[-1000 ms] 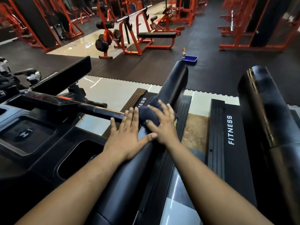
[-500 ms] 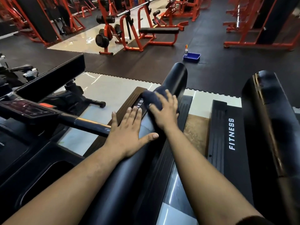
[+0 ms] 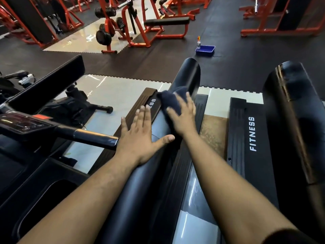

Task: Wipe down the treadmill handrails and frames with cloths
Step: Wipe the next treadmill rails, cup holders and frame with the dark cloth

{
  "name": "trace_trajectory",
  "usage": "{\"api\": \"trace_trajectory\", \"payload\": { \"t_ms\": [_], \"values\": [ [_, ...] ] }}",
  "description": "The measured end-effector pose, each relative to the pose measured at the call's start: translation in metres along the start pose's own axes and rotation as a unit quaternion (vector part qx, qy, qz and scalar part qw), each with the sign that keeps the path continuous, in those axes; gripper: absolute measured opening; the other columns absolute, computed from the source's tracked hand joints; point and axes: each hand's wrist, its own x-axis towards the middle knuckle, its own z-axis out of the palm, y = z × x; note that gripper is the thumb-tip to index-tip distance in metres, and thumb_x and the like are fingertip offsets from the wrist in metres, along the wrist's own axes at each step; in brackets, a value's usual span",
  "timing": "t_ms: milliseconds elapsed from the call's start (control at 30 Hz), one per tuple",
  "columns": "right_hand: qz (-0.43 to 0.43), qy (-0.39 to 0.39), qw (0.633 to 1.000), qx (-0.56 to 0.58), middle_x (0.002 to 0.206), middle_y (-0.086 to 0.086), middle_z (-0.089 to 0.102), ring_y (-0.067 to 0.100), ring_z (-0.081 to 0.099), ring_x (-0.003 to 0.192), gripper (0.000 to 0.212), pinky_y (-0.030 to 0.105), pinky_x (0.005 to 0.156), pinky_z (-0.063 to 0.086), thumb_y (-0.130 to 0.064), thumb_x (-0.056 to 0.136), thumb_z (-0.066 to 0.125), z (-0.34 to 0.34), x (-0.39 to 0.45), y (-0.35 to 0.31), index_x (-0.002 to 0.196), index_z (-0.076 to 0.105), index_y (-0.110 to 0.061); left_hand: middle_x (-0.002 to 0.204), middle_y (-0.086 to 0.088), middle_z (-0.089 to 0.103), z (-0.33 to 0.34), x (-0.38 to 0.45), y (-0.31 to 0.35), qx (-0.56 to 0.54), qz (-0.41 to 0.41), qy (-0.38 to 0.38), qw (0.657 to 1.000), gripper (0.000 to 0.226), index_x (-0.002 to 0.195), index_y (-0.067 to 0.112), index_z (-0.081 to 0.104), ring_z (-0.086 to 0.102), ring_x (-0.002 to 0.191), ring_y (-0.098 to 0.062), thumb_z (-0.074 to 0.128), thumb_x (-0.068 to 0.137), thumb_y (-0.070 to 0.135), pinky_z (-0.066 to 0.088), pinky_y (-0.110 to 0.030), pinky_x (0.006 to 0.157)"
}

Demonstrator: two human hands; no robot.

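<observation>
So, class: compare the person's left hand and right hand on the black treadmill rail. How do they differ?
The left hand lies bare on the rail; the right hand presses a dark cloth onto it. The left hand sits nearer the person, the right farther along. Both have straight fingers.

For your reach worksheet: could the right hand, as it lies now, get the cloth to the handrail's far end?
Probably yes: the right hand presses the cloth on the handrail, with bare rail ahead.

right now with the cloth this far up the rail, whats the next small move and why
Probably keep pushing the dark cloth on toward the handrail end: the right hand presses it there, bare rail lies beyond, and the left hand rests flat behind.
</observation>
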Motion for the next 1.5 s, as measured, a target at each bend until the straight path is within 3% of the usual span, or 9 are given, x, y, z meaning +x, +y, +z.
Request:
{"api": "trace_trajectory", "payload": {
  "t_ms": [100,333,533,667,767,933,1033,1233,1500],
  "values": [
    [0.1,0.017,0.994,0.035,0.173,-0.003,0.002,0.028,0.0,0.158,0.066,0.046,0.125,0.01,-0.041,0.097,0.063,0.003,0.004,-0.016,0.157,0.035,-0.039,0.169,0.003,-0.026,0.0,-0.001,-0.001,-0.014,0.003,-0.001,1.0,0.131,0.158,0.019,-0.028,-0.02,0.156,-0.011,-0.013,0.058,0.102,-0.011,-0.056,0.125],
    [-0.04,0.021,0.998,0.049,0.172,-0.005,0.007,0.022,0.001,0.158,0.069,0.036,0.124,0.002,-0.06,0.089,0.05,0.034,-0.151,-0.024,0.154,0.04,-0.039,0.172,0.002,-0.015,-0.008,0.005,-0.011,-0.196,0.016,0.032,0.98,0.128,0.161,0.021,-0.019,-0.006,0.159,-0.012,-0.004,0.063,0.101,-0.001,-0.05,0.128],
    [0.04,-0.024,0.999,0.001,0.172,-0.003,0.001,0.026,-0.002,0.157,0.065,0.06,0.124,0.015,-0.047,0.096,0.065,0.0,-0.084,-0.042,0.155,0.038,-0.04,0.172,-0.001,-0.009,-0.023,-0.011,-0.014,-0.29,0.01,0.02,0.957,0.103,0.163,0.017,-0.007,-0.01,0.157,-0.01,0.015,0.088,0.082,-0.009,-0.042,0.128],
    [-0.033,-0.015,0.996,-0.087,0.17,-0.015,0.001,0.025,-0.005,0.157,0.06,0.081,0.111,0.012,-0.058,0.087,0.057,0.037,-0.145,-0.072,0.144,0.04,-0.047,0.165,0.012,-0.003,-0.033,-0.025,-0.026,-0.36,0.05,0.007,0.931,0.146,0.163,0.015,-0.007,-0.007,0.15,0.002,0.016,0.055,0.11,-0.004,-0.017,0.12],
    [-0.124,-0.014,0.988,-0.094,0.168,-0.019,0.006,0.021,-0.003,0.157,0.062,0.081,0.106,0.013,-0.065,0.082,0.053,0.045,-0.185,-0.063,0.141,0.04,-0.053,0.17,0.01,0.005,-0.042,-0.031,-0.041,-0.373,0.037,-0.03,0.927,0.15,0.165,0.02,0.001,0.004,0.153,-0.001,0.019,0.047,0.112,0.003,-0.021,0.124],
    [-0.004,-0.007,0.999,0.036,0.172,0.006,0.01,0.03,0.007,0.158,0.067,0.047,0.127,0.01,-0.044,0.095,0.059,0.003,-0.097,-0.019,0.157,0.038,-0.031,0.169,0.008,0.011,-0.036,-0.034,-0.043,-0.317,0.042,-0.054,0.946,0.137,0.165,0.017,0.006,0.01,0.153,-0.004,0.02,0.061,0.106,0.006,-0.015,0.118],
    [0.129,0.042,0.98,0.144,0.172,0.01,0.004,0.027,0.003,0.158,0.072,0.027,0.121,0.007,-0.043,0.097,0.061,0.015,-0.095,-0.024,0.161,0.028,-0.032,0.172,0.004,0.012,-0.019,-0.032,-0.031,-0.111,0.034,-0.036,0.993,0.114,0.165,0.022,0.006,0.01,0.158,-0.014,0.007,0.073,0.089,0.006,-0.036,0.125],
    [-0.045,0.05,0.994,0.09,0.17,-0.014,0.002,0.011,-0.002,0.155,0.073,0.022,0.123,-0.002,-0.057,0.082,0.055,0.04,-0.156,-0.02,0.152,0.033,-0.054,0.172,0.005,0.015,-0.001,-0.025,-0.025,-0.022,0.002,0.019,1.0,0.131,0.165,0.027,0.006,0.016,0.157,-0.012,-0.007,0.059,0.104,0.016,-0.048,0.121],
    [0.178,0.058,0.958,0.217,0.172,0.008,0.008,0.021,0.004,0.159,0.072,0.027,0.123,0.006,-0.041,0.102,0.056,0.023,-0.102,-0.01,0.163,0.02,-0.028,0.173,0.007,-0.007,-0.001,-0.025,-0.022,0.014,0.001,-0.004,1.0,0.126,0.162,0.037,-0.012,0.0,0.159,-0.013,-0.016,0.055,0.104,0.011,-0.057,0.122]
  ]
}}
